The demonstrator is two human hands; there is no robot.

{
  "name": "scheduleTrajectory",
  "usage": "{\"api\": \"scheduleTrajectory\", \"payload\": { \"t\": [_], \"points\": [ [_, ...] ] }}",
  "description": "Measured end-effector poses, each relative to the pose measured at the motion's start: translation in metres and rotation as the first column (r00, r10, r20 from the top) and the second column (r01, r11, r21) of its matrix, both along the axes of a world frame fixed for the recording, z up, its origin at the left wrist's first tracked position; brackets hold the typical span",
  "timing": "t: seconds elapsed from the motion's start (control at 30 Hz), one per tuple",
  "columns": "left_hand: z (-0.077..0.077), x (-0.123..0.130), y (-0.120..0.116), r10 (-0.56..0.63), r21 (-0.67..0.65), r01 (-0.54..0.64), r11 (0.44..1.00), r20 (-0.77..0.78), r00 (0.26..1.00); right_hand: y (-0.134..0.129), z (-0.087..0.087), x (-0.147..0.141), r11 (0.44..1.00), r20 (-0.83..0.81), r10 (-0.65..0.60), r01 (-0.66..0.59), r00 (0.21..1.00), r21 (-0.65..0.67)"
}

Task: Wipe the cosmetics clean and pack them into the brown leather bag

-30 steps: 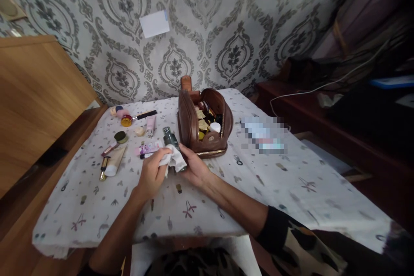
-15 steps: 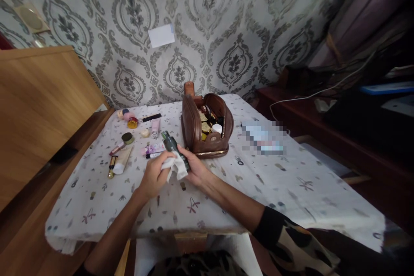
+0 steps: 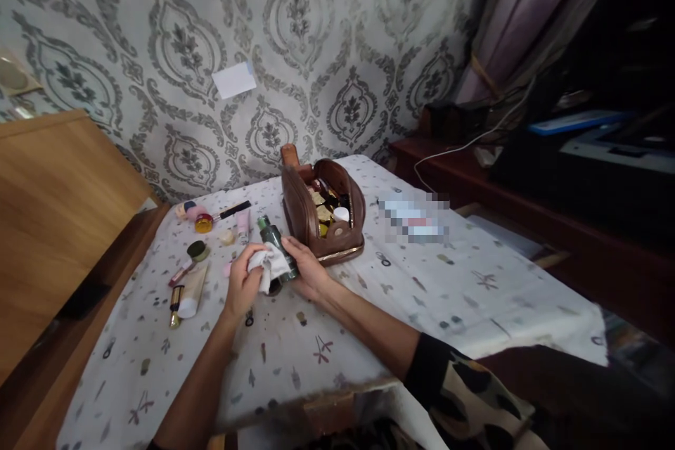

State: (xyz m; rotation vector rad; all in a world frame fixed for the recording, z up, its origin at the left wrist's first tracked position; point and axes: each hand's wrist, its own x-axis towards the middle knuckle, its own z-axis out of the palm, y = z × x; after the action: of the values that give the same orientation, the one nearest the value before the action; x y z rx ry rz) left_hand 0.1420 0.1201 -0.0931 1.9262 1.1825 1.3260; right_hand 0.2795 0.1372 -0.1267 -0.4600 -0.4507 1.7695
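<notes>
A dark green bottle point(image 3: 271, 234) is tilted in front of me, its top end pointing away to the left. Wrapped round its right side, my right hand point(image 3: 309, 271) grips it. My left hand point(image 3: 245, 283) is closed on a crumpled white wipe point(image 3: 271, 264), which presses against the bottle's side. Just beyond, a brown toiletry bag point(image 3: 321, 214) stands unzipped with several small items and a white-lidded jar point(image 3: 341, 214) inside. A pink tube point(image 3: 243, 222) lies left of the bottle, and another pink item is mostly hidden behind my left hand.
On the left lie a beige tube point(image 3: 193, 292), a gold-and-black cosmetic tube point(image 3: 176, 306), a green-lidded jar point(image 3: 197, 250), an amber bottle point(image 3: 204, 223) and a black brush handle point(image 3: 235, 209). A wooden panel point(image 3: 68, 225) borders the table's left side. A blurred-out item point(image 3: 414, 216) lies right of the bag.
The view has turned to the right and tilted, so the scene sits further left. Both hands keep hold of the bottle and wipe; the wipe is bunched differently and the bottle's lower end shows more.
</notes>
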Motion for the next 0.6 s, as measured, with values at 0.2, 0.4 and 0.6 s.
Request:
{"api": "scheduleTrajectory", "payload": {
  "t": [0.2, 0.4, 0.6],
  "points": [
    [0.001, -0.004, -0.011, -0.21, -0.128, 0.199, 0.972, -0.079, 0.975, 0.002, -0.005, 0.003, 0.999, -0.011, 0.041, -0.041, 0.999, -0.016],
    [0.0, -0.009, -0.006, -0.192, -0.159, 0.179, 0.971, -0.069, 0.979, -0.002, -0.006, 0.005, 0.984, -0.072, 0.174, -0.176, 0.982, -0.021],
    [-0.006, -0.011, 0.0, 0.112, -0.06, -0.107, 0.992, 0.089, 0.99, -0.011, -0.004, 0.006, 0.987, -0.018, 0.161, -0.161, 0.987, 0.016]
  ]
}}
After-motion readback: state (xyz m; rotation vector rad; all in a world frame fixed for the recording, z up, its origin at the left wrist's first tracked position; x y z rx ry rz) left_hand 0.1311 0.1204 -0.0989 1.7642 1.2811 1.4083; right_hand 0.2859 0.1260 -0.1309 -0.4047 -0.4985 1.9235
